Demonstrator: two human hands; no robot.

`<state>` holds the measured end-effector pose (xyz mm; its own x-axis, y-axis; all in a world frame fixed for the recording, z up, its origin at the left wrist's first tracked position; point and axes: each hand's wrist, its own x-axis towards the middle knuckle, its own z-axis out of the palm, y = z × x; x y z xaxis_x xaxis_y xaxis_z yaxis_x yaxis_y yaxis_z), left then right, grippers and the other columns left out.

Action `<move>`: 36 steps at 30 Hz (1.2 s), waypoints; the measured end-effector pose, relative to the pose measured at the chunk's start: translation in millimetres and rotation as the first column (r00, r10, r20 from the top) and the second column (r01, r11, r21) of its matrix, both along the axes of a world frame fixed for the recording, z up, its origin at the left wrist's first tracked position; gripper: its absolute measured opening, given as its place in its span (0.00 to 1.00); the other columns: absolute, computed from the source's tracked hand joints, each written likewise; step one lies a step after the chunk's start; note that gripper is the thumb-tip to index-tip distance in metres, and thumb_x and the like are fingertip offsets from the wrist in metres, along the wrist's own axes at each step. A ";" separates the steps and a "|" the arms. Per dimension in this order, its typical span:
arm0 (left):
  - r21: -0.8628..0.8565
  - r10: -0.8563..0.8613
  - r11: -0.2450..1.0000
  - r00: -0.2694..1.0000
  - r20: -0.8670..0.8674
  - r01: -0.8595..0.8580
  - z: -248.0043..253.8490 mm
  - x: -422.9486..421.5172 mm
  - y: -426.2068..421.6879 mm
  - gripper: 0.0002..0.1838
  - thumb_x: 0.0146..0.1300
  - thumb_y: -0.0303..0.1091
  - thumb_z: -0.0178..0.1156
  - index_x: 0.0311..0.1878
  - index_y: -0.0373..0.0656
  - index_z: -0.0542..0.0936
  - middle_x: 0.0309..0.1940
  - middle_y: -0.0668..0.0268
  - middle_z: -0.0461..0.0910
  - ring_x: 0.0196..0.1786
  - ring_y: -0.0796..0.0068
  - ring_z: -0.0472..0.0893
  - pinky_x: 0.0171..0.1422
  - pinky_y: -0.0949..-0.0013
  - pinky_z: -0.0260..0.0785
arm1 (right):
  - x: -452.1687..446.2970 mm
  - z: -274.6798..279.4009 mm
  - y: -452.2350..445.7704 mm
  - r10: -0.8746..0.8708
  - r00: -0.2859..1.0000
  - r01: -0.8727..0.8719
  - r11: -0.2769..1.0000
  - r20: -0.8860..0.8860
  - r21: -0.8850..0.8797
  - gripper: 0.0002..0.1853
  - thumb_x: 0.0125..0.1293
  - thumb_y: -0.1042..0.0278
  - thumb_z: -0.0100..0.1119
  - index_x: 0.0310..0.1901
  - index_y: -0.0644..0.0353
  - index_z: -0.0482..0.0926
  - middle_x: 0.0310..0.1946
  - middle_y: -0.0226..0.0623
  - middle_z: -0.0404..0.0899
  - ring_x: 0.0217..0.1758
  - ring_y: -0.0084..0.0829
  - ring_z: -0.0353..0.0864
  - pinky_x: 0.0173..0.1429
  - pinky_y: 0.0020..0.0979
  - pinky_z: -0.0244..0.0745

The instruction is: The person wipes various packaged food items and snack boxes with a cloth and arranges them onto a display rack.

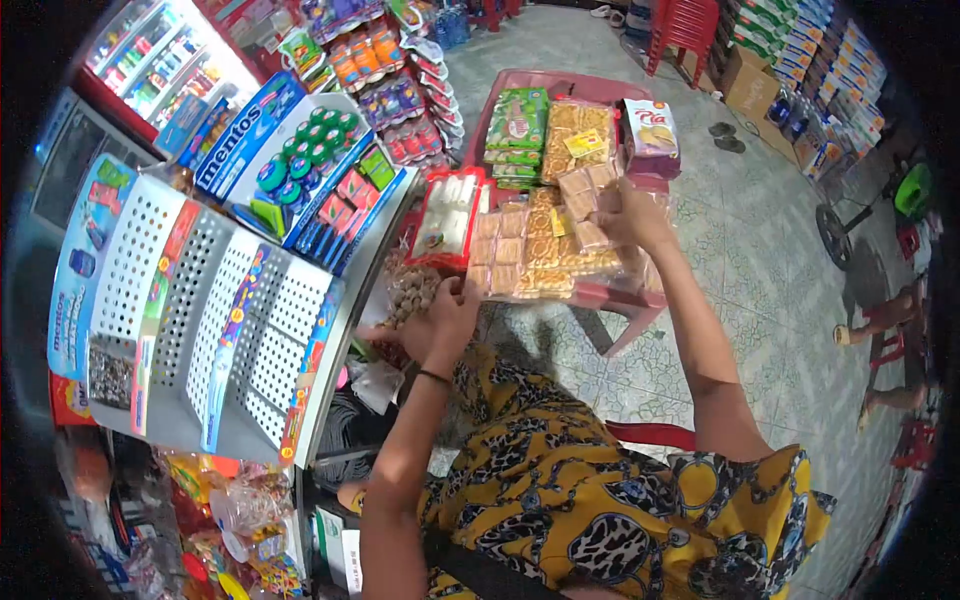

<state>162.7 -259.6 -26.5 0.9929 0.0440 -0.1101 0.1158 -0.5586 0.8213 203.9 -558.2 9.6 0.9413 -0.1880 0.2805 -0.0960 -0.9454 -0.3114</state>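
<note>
My right hand [632, 217] grips a clear pack of square biscuits [590, 200] above the red table [640, 312]. Other biscuit packs [545, 235] lie under and beside it. My left hand [450, 318] is at the table's near left corner, fingers curled, by a bag of small round pieces [410, 293]; what it holds, if anything, is hidden. A red-edged pack of white items [447, 215] lies just beyond it. Green packs [517, 130], more biscuits [580, 135] and a purple and white bag [651, 135] stand at the far side.
On the left is a counter with a mostly bare perforated rack [215, 300] and a mentos display [300, 170]. Snack bags hang behind. Red stacked chairs [683, 35] stand at the back, and a cardboard box [748, 82] and a wheel [832, 235] are on the right.
</note>
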 end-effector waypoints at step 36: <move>-0.805 -0.077 0.522 0.955 0.286 0.283 142.5 -74.3 141.1 0.40 0.48 0.20 0.51 0.68 0.39 0.50 0.60 0.62 0.62 0.60 0.72 0.65 0.60 0.71 0.62 | -34.9 68.2 273.8 0.655 0.495 -0.235 -0.531 0.570 0.814 0.27 0.64 0.73 0.50 0.63 0.61 0.54 0.53 0.35 0.69 0.53 0.27 0.71 0.58 0.29 0.67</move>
